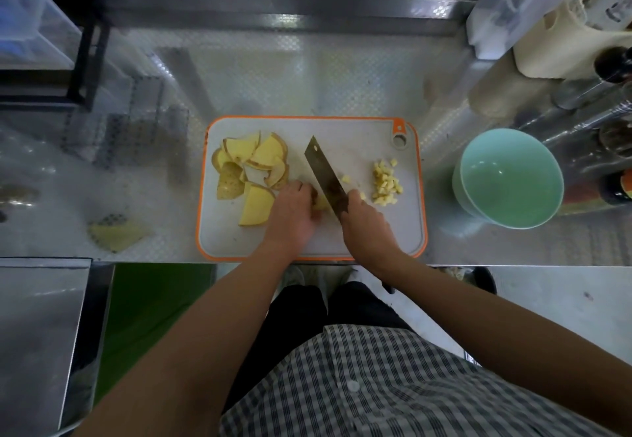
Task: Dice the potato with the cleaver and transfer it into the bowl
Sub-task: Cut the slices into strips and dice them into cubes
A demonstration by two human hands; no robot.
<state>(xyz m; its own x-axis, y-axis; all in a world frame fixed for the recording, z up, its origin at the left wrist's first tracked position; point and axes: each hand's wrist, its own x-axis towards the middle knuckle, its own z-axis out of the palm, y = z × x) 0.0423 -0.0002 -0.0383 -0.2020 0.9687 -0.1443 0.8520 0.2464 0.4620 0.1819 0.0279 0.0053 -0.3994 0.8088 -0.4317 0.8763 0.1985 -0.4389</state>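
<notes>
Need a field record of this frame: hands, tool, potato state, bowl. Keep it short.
board: grey cutting board with orange rim on the steel counter
cleaver: steel cleaver, tip pointing away from the person
right hand: right hand grips the cleaver handle
left hand: left hand holds a potato piece beside the blade
uncut: yellow potato slices piled on the board's left
diced: small potato cubes heaped on the board's right
bowl: mint-green bowl right of the board, no potato visible inside
</notes>
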